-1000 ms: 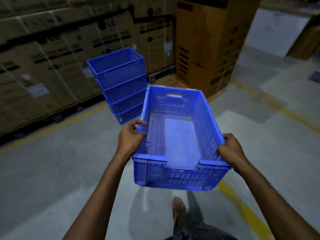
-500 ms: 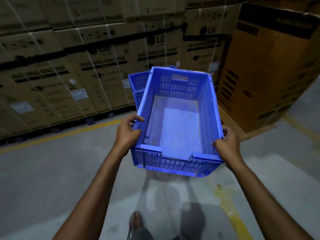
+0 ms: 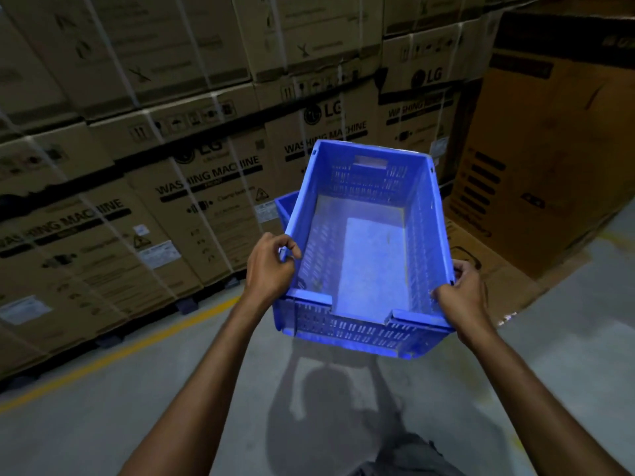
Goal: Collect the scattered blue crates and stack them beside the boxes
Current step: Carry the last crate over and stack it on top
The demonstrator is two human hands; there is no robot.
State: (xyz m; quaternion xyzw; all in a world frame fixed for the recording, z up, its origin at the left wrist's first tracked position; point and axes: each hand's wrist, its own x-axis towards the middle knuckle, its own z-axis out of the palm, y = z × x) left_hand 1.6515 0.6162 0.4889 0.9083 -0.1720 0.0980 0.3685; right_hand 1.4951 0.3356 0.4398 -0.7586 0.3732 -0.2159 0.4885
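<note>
Since half a second ago the washing-machine boxes [image 3: 206, 187] have drawn closer, and the carried crate [image 3: 371, 255] now covers nearly all of the crate stack [image 3: 287, 207]. Only a blue corner of the stack shows, at ten o'clock from the carried crate's left rim.

From the left, the wall of strapped boxes fills the nine-to-twelve o'clock part of the view. A yellow floor line [image 3: 137, 341] runs along its foot.

The left hand [image 3: 271, 266] grips the crate's left long rim near the person's end, with the fingers curled over the edge and the thumb outside. The crate hangs in the air between the two hands, open side up and empty. Its far end tilts toward twelve o'clock, in front of the boxes.

The right hand [image 3: 462, 293] clasps the right rim at the crate's four o'clock corner, fingers wrapped over the top.

Its shadow [image 3: 326, 400] falls on the grey floor at six o'clock. A tall brown carton [image 3: 549, 149] stands at two o'clock.
</note>
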